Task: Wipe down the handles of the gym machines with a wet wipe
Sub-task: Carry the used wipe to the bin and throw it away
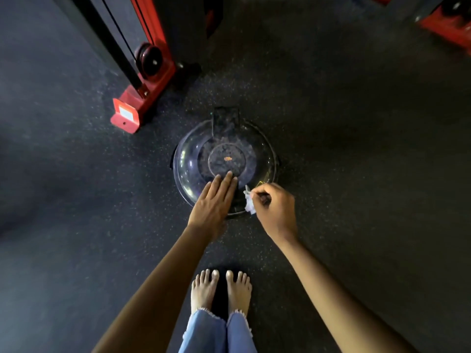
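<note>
While both arms reach down from the bottom of the view toward a round black bin (270,159) on the floor, the L hand (214,200) lies flat on the bin's clear domed lid (188,161), fingers straight and pressed close together, tips pointing away from the body and reaching approx. to the lid's inner ring. Thumb side is hidden under the palm; can't tell how it sits.

R hand (275,207) is curled, thumb and forefinger pinching a small crumpled white wet wipe (248,201). Wipe hangs at the bin's near right edge, just beside the L hand's fingers, over the rim. Rest of the R fingers are tucked into the palm. R wrist is bent, knuckles up; forearm comes in from lower right. L forearm comes in from lower left, fairly straight w/ the hand.

Bin contents: seen through the lid, dark, w/ a small orange scrap (228,158) near the centre; what else is inside can't be made out. A flat tab (225,118) sticks out at the lid's far side.

Bare feet (221,289) stand together just behind the bin, w/ frayed blue jeans hems (216,324) above them. Floor (356,174) is dark speckled rubber. Red and black machine frame (142,80) w/ a pulley stands at upper left, well apart from the bin; another red base (448,26) is at upper right.
</note>
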`<state>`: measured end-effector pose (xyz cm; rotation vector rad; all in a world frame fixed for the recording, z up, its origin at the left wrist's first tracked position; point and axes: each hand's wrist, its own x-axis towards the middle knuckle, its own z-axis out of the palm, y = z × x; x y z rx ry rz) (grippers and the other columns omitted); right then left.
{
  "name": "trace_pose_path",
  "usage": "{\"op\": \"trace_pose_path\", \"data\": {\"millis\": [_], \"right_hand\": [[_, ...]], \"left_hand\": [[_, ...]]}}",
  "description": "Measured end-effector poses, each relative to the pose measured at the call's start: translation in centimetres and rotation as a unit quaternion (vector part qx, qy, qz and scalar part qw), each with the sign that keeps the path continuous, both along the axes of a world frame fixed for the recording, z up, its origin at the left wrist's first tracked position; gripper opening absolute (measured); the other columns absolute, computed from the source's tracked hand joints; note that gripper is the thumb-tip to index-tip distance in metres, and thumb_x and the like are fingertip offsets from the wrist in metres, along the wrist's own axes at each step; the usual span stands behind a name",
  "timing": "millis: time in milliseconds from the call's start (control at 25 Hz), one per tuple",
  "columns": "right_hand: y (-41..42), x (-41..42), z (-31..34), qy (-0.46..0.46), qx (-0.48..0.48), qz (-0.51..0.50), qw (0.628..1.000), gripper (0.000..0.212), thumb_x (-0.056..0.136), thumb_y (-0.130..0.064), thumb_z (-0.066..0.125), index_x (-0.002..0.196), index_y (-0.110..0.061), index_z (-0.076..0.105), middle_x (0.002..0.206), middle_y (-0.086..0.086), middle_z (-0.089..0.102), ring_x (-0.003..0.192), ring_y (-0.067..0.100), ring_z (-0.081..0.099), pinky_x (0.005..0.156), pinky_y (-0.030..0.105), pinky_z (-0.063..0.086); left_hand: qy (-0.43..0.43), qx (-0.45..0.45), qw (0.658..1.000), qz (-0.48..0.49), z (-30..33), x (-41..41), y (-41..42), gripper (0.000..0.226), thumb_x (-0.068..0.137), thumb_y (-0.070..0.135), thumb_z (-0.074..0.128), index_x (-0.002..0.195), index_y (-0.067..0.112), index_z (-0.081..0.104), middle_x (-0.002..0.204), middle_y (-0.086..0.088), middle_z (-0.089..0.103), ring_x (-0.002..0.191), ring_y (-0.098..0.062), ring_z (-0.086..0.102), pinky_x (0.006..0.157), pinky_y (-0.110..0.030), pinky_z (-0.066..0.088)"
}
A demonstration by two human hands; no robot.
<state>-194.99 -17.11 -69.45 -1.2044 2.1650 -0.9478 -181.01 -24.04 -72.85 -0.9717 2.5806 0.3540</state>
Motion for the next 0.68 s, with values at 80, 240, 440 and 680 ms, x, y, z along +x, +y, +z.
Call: {"op": "trace_pose_path", "data": {"millis": [80, 240, 440, 680], "right_hand": [[0.1, -0.1, -0.4, -0.004, -0.022, -0.003, 1.0, 0.006, 0.08, -0.002, 0.065, 0.079, -0.008, 0.067, 0.077, -0.003, 0.064, 0.07, 0.001, 0.056, 0.062, 0.003, 0.042], [0.4, -0.2, -0.5, -0.015, -0.019, 0.001, 1.0, 0.007, 0.081, -0.003, 0.064, 0.081, -0.009, 0.067, 0.078, -0.002, 0.066, 0.068, 0.001, 0.058, 0.061, 0.007, 0.045], [1.0, -0.5, 0.7, -0.018, -0.03, -0.004, 0.999, 0.004, 0.081, -0.007, 0.064, 0.08, -0.01, 0.066, 0.079, -0.001, 0.066, 0.067, 0.004, 0.06, 0.06, 0.016, 0.051], [3.3, -0.6, 3.9, 0.052, 0.002, 0.02, 0.998, 0.014, 0.077, -0.032, 0.054, 0.073, -0.018, 0.057, 0.073, -0.008, 0.057, 0.061, 0.006, 0.053, 0.051, 0.02, 0.045]], "left_hand": [[-0.009, -0.03, 0.999, -0.013, -0.8, -0.3, 0.0, 0.103, 0.088, 0.028, 0.057, 0.136, 0.009, -0.033, 0.143, -0.009, -0.035, 0.143, -0.031, -0.014, 0.111, -0.037, -0.011], [-0.04, -0.067, 0.995, -0.061, -1.3, -0.6, 0.2, 0.096, 0.09, 0.028, 0.049, 0.137, 0.004, -0.031, 0.147, -0.014, -0.033, 0.143, -0.036, -0.011, 0.113, -0.041, -0.008], [-0.028, -0.049, 0.996, -0.065, -0.2, -0.8, 0.3, 0.089, 0.093, 0.022, 0.044, 0.135, 0.004, -0.032, 0.141, -0.013, -0.036, 0.143, -0.034, -0.011, 0.112, -0.038, -0.009], [0.077, -0.032, 0.992, -0.09, 4.9, -0.6, -1.3, 0.108, 0.064, 0.031, 0.075, 0.145, 0.005, 0.008, 0.153, -0.016, 0.022, 0.138, -0.035, 0.028, 0.111, -0.038, 0.014]]}}
